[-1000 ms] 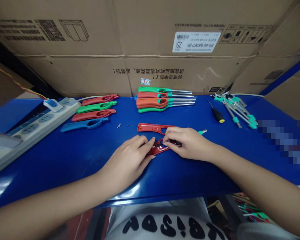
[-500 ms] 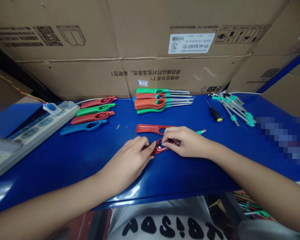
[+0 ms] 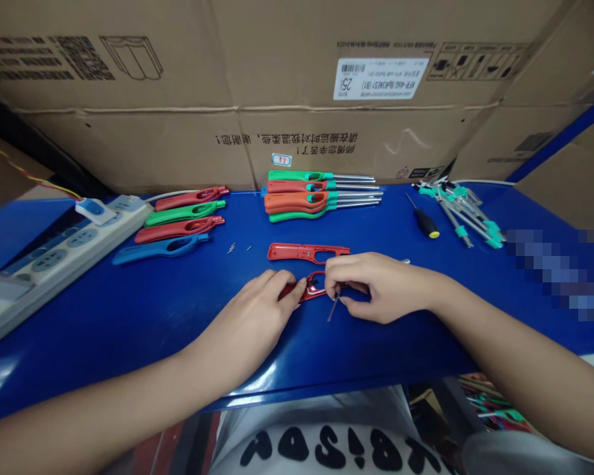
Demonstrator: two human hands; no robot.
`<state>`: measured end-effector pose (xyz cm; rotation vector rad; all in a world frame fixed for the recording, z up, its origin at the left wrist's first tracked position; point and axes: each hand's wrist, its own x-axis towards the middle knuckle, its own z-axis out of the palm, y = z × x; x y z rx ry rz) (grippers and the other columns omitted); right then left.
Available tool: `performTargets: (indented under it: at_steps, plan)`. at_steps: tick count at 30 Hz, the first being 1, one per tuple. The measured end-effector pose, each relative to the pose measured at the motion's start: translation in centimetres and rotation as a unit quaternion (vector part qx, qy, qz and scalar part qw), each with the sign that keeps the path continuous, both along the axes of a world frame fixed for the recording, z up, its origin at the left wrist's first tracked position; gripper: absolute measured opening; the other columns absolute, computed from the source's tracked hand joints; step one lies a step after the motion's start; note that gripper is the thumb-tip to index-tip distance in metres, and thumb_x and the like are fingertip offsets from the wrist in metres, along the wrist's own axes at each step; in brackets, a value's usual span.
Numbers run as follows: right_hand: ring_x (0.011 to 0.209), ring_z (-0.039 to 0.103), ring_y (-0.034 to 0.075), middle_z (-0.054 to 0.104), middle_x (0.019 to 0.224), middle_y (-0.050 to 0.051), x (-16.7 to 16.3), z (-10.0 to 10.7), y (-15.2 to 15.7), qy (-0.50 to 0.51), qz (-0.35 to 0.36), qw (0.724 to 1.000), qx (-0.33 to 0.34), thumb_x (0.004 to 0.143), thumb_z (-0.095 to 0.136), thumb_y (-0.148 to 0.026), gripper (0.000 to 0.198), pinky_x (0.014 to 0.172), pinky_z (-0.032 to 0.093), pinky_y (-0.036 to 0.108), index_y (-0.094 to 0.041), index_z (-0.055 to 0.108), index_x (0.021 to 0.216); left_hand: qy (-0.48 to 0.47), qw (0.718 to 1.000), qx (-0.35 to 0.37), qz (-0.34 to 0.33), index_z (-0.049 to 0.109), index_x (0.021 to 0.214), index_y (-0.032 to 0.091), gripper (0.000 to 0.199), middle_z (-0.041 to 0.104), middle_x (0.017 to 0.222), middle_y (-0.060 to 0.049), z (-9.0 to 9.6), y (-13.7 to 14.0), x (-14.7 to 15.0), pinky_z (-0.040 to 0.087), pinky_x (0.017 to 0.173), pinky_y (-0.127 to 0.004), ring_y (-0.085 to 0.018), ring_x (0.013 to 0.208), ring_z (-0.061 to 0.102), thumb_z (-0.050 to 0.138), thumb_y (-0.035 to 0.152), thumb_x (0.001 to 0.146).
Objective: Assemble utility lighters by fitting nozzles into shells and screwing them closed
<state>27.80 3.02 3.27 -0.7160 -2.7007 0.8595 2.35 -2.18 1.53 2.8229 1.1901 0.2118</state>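
My left hand [image 3: 257, 316] rests on the blue table with its fingers closed on a red lighter shell half [image 3: 304, 294]. White wire and a small black part show inside that shell. My right hand [image 3: 373, 287] is at the shell's right end, its fingers pinched on a thin dark rod [image 3: 333, 309] that slants down toward me. The fingers hide the rod's upper end and most of the shell's right end. Just beyond both hands lies another red shell half [image 3: 297, 253], its inner side up. Past my right knuckles a metal tip [image 3: 406, 261] shows.
Several lighter shells [image 3: 178, 231] lie left beside a power strip [image 3: 54, 260]. Lighters with metal tubes [image 3: 321, 198] are stacked at the back. Tiny pins [image 3: 231, 248] lie left of centre. A screwdriver [image 3: 424, 221] and a pile of tube parts [image 3: 462, 208] sit right, before a cardboard wall [image 3: 178, 145].
My right hand has shifted slightly right and down, and a thin dark rod now shows in its fingers. My left hand stays on the red shell.
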Motion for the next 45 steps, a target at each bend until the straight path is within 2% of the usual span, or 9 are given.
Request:
performTargets:
  at_steps: [2,4,6,8,13,20,28,45]
  plan:
    - [0.075,0.053,0.012,0.062,0.094,0.001,0.1,0.2,-0.2,-0.016,0.001,1.0,0.002,0.075,0.059,-0.005,0.026,0.068,0.04,0.025,-0.02,0.062,0.096,-0.023,1.0,-0.015,-0.003,0.054,0.14,0.016,0.038,0.061,0.116,-0.013,-0.1,0.1,-0.2,0.054,0.091,-0.044,-0.026,0.104,0.056,0.043,0.016,0.103]
    - [0.073,0.052,0.012,0.062,0.092,0.001,0.1,0.1,-0.1,-0.011,-0.007,1.0,0.001,0.084,0.059,-0.01,0.016,0.067,0.04,0.025,-0.02,0.062,0.096,-0.043,0.999,-0.027,-0.002,0.05,0.143,0.018,0.042,0.061,0.119,-0.012,-0.1,0.1,-0.3,0.053,0.094,-0.045,-0.026,0.106,0.056,0.044,0.014,0.102]
    - [0.071,0.051,0.012,0.062,0.088,0.001,-0.1,-0.2,0.0,0.002,-0.022,1.0,0.007,0.093,0.056,-0.019,0.005,0.066,0.039,0.025,-0.019,0.061,0.093,-0.06,0.997,-0.043,-0.007,0.053,0.139,0.02,0.04,0.06,0.121,-0.011,0.0,0.2,-0.3,0.052,0.096,-0.046,-0.026,0.108,0.055,0.044,0.012,0.101]
    - [0.072,0.052,0.013,0.062,0.089,0.002,-0.2,-0.6,0.2,0.006,-0.033,0.999,0.018,0.096,0.055,-0.022,0.006,0.066,0.04,0.025,-0.02,0.061,0.094,-0.07,0.996,-0.059,-0.015,0.056,0.133,0.021,0.036,0.059,0.123,-0.01,0.2,0.2,-0.2,0.052,0.097,-0.045,-0.025,0.108,0.054,0.045,0.011,0.101]
    - [0.083,0.057,0.015,0.063,0.101,0.004,-0.4,-0.7,0.2,-0.022,-0.035,0.999,0.034,0.093,0.06,-0.019,0.007,0.071,0.042,0.026,-0.02,0.06,0.1,-0.059,0.996,-0.065,-0.017,0.057,0.134,0.022,0.038,0.058,0.123,-0.009,0.4,0.0,-0.1,0.052,0.095,-0.045,-0.026,0.104,0.051,0.047,0.009,0.099]
    - [0.08,0.056,0.014,0.063,0.104,0.004,-0.4,-0.7,0.1,-0.042,-0.039,0.997,0.05,0.094,0.059,-0.021,0.01,0.068,0.042,0.026,-0.019,0.061,0.103,-0.057,0.997,-0.053,-0.019,0.054,0.137,0.02,0.042,0.057,0.125,-0.01,0.2,-0.2,-0.2,0.051,0.097,-0.045,-0.026,0.105,0.049,0.047,0.007,0.097]
    - [0.095,0.061,0.018,0.063,0.11,0.006,-0.7,-0.8,-0.1,-0.061,-0.042,0.995,0.064,0.096,0.056,-0.022,0.014,0.079,0.046,0.029,-0.02,0.06,0.109,-0.08,0.994,-0.069,0.014,0.062,0.124,0.017,0.033,0.056,0.123,-0.012,0.5,-0.3,0.3,0.052,0.091,-0.046,-0.027,0.102,0.049,0.045,0.006,0.097]
    - [0.089,0.063,0.019,0.064,0.105,0.004,-1.1,-1.0,-0.5,-0.087,-0.072,0.989,0.099,0.096,0.057,-0.024,0.011,0.071,0.044,0.03,-0.02,0.057,0.105,-0.086,0.995,-0.056,0.011,0.061,0.127,0.015,0.035,0.056,0.125,-0.012,0.2,-0.2,0.4,0.05,0.092,-0.045,-0.026,0.102,0.049,0.046,0.006,0.096]
